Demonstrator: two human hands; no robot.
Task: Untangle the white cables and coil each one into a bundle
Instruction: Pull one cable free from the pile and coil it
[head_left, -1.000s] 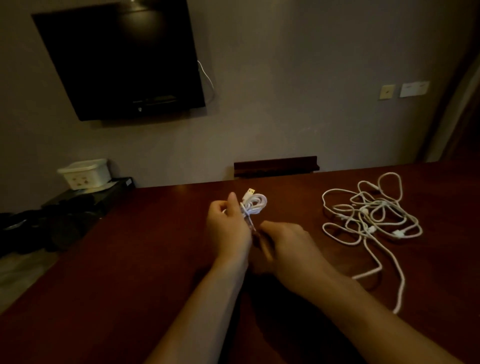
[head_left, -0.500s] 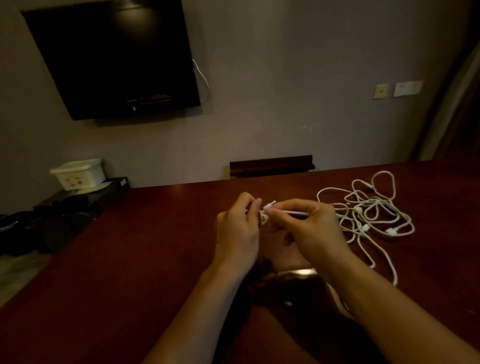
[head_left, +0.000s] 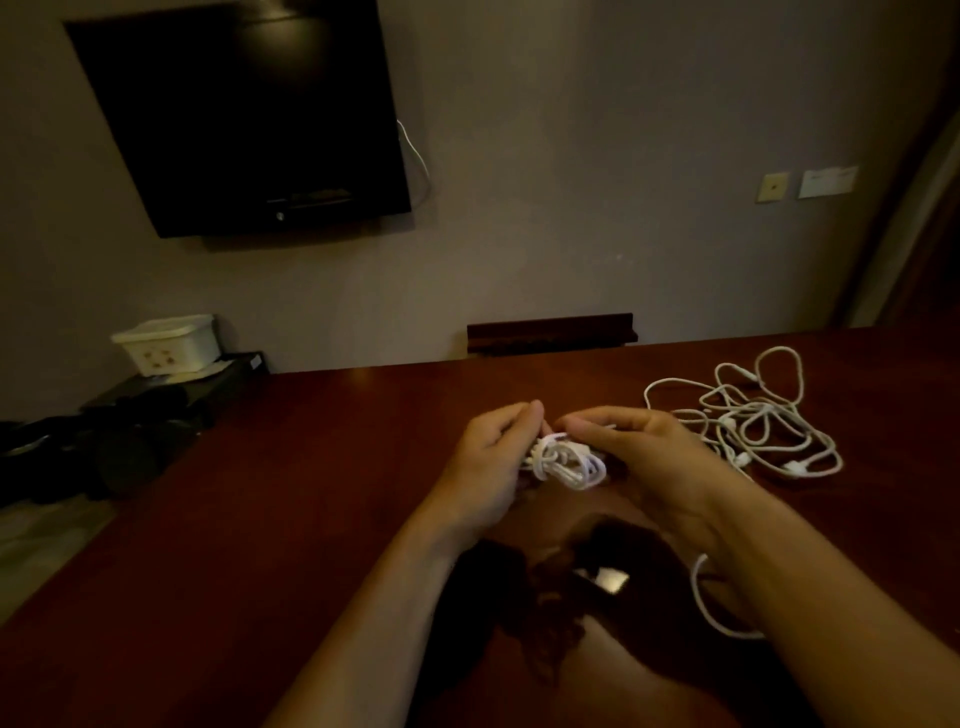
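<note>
A small coiled white cable bundle (head_left: 569, 464) hangs between my hands above the dark red table (head_left: 311, 493). My left hand (head_left: 485, 467) grips the bundle's left side with curled fingers. My right hand (head_left: 639, 457) pinches the cable's end over the top of the coil. A loose tangle of white cables (head_left: 753, 415) lies on the table to the right. One strand of it (head_left: 711, 603) trails toward me and passes under my right forearm.
A black TV (head_left: 244, 119) hangs on the wall at the left. A white box (head_left: 166, 343) sits on a dark stand beyond the table's left edge. A dark chair back (head_left: 550, 332) rises behind the far table edge. Wall sockets (head_left: 802, 183) at right.
The bundle has turned so that its loops now hang below my fingers. My right hand has moved over the coil's top. The view has shifted slightly.
</note>
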